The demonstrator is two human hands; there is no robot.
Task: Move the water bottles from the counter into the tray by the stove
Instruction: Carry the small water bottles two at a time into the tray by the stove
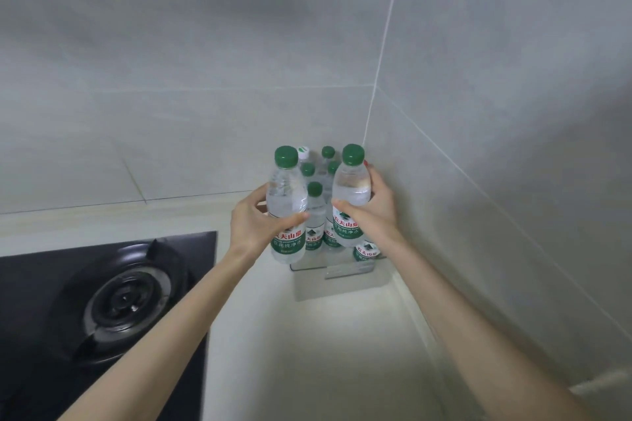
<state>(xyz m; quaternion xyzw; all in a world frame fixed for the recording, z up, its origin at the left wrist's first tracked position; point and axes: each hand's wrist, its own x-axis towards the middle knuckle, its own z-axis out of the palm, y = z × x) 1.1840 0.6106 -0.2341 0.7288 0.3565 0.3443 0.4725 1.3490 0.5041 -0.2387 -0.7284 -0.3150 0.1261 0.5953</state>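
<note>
Left hand (251, 222) grips one bottle (286, 202), right hand (376, 212) another, both above tray (342, 272); lower upright into front gaps w/o knocking neighbours (314, 212).

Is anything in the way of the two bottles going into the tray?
Yes. Standing bottles already crowd the tray, just behind the left bottle, gripped by the left hand, and the right bottle, gripped by the right hand. Free room is hidden.
</note>
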